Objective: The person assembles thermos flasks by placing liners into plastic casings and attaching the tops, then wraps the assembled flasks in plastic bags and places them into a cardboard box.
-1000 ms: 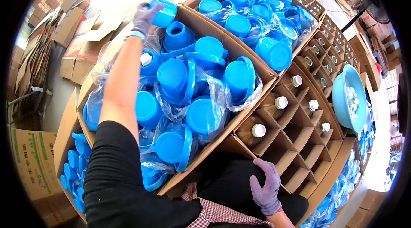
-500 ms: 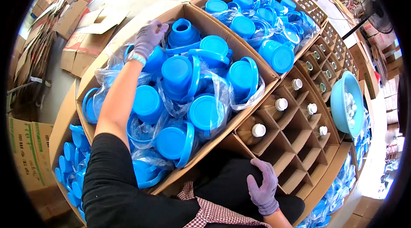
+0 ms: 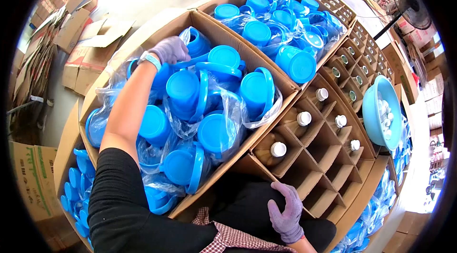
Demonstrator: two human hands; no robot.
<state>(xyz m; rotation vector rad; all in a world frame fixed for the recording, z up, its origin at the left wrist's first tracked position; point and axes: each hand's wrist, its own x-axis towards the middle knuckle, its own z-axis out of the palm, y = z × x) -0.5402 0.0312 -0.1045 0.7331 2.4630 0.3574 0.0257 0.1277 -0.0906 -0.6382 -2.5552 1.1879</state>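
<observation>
My left hand (image 3: 170,50), in a grey-purple glove, is at the far left corner of a carton (image 3: 266,131) of blue plastic cups. Its fingers are curled at the handle of a blue cup (image 3: 196,43) with an open neck; the fingertips are partly hidden. Around it lie more blue cups (image 3: 183,86) with loop handles, some in clear plastic bags (image 3: 228,124). My right hand (image 3: 287,212), gloved alike, hovers palm inward above my lap with fingers apart and nothing in it. Beside it stands a divided carton (image 3: 328,158) with several white-capped bottles (image 3: 277,150).
A second carton of blue cups (image 3: 295,63) stands behind. Further right are divided cartons with uncapped bottles (image 3: 352,95) and a light-blue basin (image 3: 376,124) of white caps. A black fan (image 3: 410,3) stands beyond. Flattened cardboard (image 3: 90,48) lies at the left.
My left hand has closed at the open-necked cup, which now leans over. The view has shifted slightly right. My right hand stays open near the divided carton.
</observation>
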